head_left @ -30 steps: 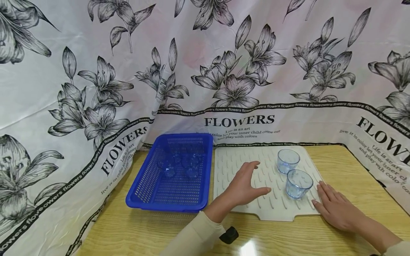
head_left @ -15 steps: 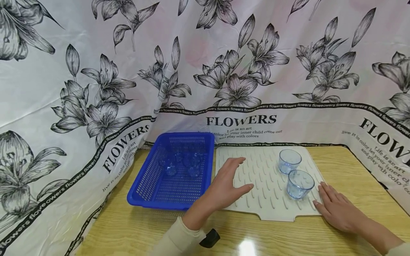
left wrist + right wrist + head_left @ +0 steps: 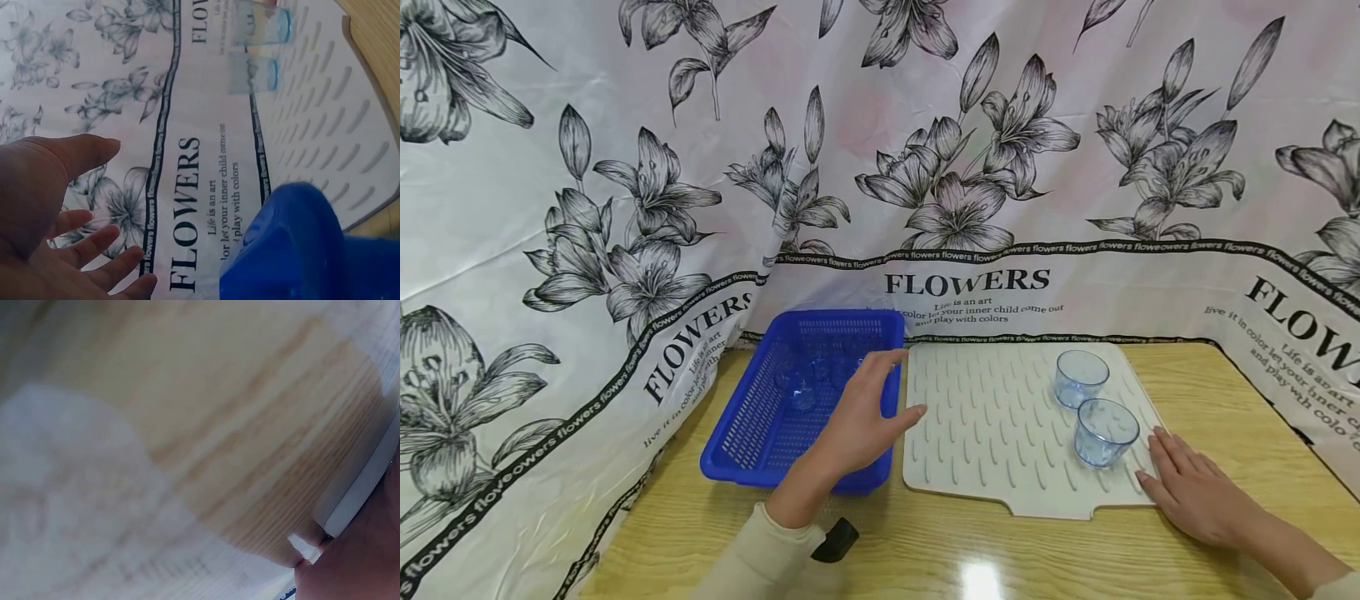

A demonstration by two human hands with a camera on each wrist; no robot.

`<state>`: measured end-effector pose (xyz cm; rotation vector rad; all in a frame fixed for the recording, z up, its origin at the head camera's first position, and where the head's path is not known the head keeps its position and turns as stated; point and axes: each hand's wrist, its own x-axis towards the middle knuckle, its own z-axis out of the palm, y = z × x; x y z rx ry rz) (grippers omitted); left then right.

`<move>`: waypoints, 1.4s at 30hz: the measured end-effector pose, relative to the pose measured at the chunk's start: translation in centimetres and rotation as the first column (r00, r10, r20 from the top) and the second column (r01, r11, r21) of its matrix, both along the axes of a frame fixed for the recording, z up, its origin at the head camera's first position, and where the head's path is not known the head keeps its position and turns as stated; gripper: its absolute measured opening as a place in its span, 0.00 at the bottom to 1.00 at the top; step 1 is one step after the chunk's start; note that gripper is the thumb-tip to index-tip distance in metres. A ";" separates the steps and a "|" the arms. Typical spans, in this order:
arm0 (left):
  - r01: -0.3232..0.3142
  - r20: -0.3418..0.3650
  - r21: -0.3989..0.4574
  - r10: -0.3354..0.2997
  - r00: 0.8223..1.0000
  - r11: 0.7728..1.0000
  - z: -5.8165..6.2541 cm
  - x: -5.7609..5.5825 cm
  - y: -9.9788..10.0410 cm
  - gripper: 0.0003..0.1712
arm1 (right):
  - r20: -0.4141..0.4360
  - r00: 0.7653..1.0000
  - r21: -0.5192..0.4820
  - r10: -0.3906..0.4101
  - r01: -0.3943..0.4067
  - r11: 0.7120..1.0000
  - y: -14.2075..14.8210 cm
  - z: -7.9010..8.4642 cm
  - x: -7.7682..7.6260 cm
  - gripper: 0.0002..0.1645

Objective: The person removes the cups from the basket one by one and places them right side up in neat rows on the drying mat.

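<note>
While the left hand [image 3: 865,417] hangs over the right side of the basket [image 3: 730,472], thumb and fingers spread and nothing in its grasp, the right hand [image 3: 1206,500] lies with straight fingers at the right edge of the mat [image 3: 992,433], clasping nothing either. As I judge it, good handling here means resting that right hand lightly, so the mat does not skid, and carrying the left fingers clear of the basket's rim. Any glass is best taken round its wall, thumb opposite fingers, without knocking its neighbour.

On the right part of the mat, the near glass [image 3: 1105,435] and the far glass [image 3: 1080,382] stand upright, close together, mouths up and slightly wider than their bases. Their axes run vertically, though neither looks much taller than broad. More glasses [image 3: 802,394] sit towards the back of the basket (blue on blue, so I cannot tell which way their mouths face). The basket's long axis seems to run away from the person, its near end swung a little left; the mat's tab [image 3: 1051,507] points towards the person. Beneath lies a wood-grained table [image 3: 917,554]; behind hangs a flowered cloth [image 3: 955,208].
</note>
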<state>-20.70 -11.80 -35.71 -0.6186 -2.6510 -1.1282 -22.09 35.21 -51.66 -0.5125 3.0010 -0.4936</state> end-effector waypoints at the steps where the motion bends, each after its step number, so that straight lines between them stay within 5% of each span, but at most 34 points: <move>1: -0.017 0.000 -0.001 0.017 1.000 1.000 0.1 0.0 -0.4 0.42 | 0.003 1.000 -0.001 0.000 0.000 1.000 0.0 0.0 0.0 0.45; 13: -0.200 0.024 0.003 0.199 0.980 0.980 1.7 -1.8 -5.6 0.46 | 0.003 1.000 0.002 0.003 -0.003 1.000 0.0 0.2 -0.1 0.44; 23: -0.381 0.203 0.069 0.362 0.910 0.922 1.1 -4.7 -9.8 0.52 | 0.017 1.000 -0.011 0.003 -0.002 1.000 0.1 0.0 -0.1 0.45; 34: -0.490 0.381 0.117 0.416 0.825 0.864 0.2 -6.6 -11.8 0.58 | 0.016 1.000 -0.005 0.002 -0.001 1.000 0.0 0.2 0.0 0.45; 42: -0.501 0.461 0.146 0.390 0.797 0.853 -0.8 -7.5 -12.6 0.60 | 0.013 1.000 0.003 0.002 -0.002 1.000 -0.3 0.5 0.2 0.45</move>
